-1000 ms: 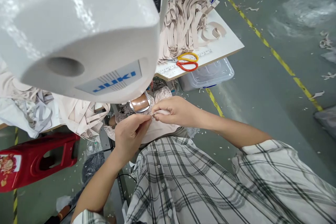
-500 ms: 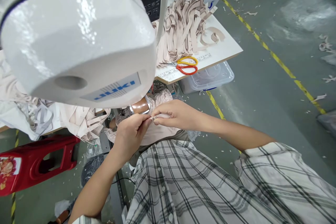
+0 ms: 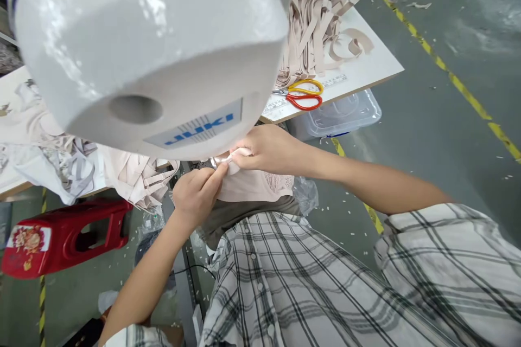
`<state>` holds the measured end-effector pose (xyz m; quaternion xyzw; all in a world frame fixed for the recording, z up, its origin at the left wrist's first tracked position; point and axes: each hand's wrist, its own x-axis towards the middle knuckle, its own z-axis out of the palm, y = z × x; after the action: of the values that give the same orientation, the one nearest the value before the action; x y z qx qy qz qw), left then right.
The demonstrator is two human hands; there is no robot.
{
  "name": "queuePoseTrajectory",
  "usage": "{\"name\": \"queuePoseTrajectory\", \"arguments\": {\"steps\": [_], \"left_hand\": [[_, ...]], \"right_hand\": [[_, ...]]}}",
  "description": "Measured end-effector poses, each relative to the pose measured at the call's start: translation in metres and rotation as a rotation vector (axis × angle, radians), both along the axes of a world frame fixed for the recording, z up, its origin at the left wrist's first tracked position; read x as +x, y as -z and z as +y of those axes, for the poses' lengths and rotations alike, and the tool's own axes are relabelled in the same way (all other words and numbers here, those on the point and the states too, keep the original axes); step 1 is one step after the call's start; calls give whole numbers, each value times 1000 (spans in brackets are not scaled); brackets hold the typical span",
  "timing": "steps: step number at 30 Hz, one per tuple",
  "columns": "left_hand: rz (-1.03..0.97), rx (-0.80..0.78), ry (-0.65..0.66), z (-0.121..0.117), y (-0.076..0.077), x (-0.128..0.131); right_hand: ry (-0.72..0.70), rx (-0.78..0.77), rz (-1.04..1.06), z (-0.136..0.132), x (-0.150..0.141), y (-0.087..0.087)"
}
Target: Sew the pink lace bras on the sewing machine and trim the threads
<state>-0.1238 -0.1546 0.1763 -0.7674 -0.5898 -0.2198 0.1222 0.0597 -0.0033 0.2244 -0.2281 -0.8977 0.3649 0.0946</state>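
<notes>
Left hand (image 3: 194, 194) and right hand (image 3: 273, 148) pinched the fabric (image 3: 233, 168) in a two-sided grip, near the machine (image 3: 171, 59), apparently to steady it. Scissors (image 3: 304, 101) lay on the worktop (image 3: 380, 60), likely for reach.

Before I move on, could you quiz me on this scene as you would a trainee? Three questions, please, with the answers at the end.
1. Multiple choice: what colours are the two handles of the scissors?
A) blue and green
B) yellow and red
C) both black

2. True or false: the right hand is holding the scissors.

3. Fill in the blank: the blue lettering on the white sewing machine reads ____.

Key:
1. B, yellow and red.
2. False: its fingers pinch pale material close to the left hand, while the scissors lie on the white tabletop.
3. JUKI.
</notes>
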Motion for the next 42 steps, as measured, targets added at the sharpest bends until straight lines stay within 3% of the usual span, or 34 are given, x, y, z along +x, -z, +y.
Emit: {"name": "queuePoseTrajectory", "arguments": {"steps": [5,10,15,19,22,26,28,30,34,38,42], "left_hand": [[123,38,109,7,4,-17],[215,-25,71,11,-2,-14],[264,-164,-45,6,-20,6],[300,-225,37,10,-25,-6],[360,-211,172,18,-22,-24],[373,-109,200,24,-21,-25],[369,-98,158,21,-23,-14],[375,-120,93,15,-25,0],[381,-185,-56,5,-30,28],[368,-231,-165,5,-35,45],[362,-212,-195,10,-39,49]], "right_hand": [[2,69,-14,-1,-2,3],[13,107,4,-5,3,11],[180,455,302,-28,15,40],[333,591,406,-42,16,56],[315,425,352,-49,14,61],[397,-105,417,-60,13,74],[440,-288,477,-65,13,80],[421,-277,482,-64,12,80],[339,-77,451,-48,11,68],[316,-79,404,-26,9,55],[244,-125,391,-9,1,48]]}}
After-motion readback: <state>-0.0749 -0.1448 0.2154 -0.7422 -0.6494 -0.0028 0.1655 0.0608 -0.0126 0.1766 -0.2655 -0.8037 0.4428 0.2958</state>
